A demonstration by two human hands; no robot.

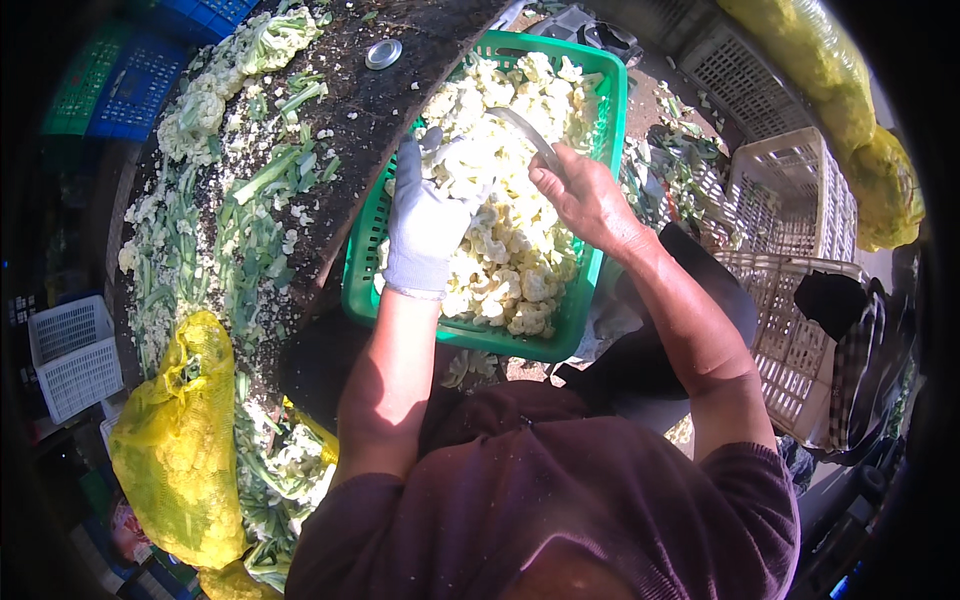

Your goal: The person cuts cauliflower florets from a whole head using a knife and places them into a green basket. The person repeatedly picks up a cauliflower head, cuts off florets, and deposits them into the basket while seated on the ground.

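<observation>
A green plastic basket [611, 112] full of cut cauliflower florets [502, 281] lies before me. My left hand [429, 217], in a pale glove, is over the basket's left part, holding a piece of cauliflower [457, 166] that is washed out by glare; the thumb and fingers are spread around it. My bare right hand [581, 191] grips a curved knife [525, 129], its blade pointing up and left above the florets, close to the piece. The knife's handle is mostly hidden in my fist.
Left of the basket, a dark table [352, 127] bears cauliflower heads [199, 112], leaf trimmings [259, 217] and a round metal lid [383, 54]. A yellow net bag [184, 450] of cauliflower stands lower left. White crates [840, 180] and leaf scraps are at the right; blue crates [139, 94] stand upper left.
</observation>
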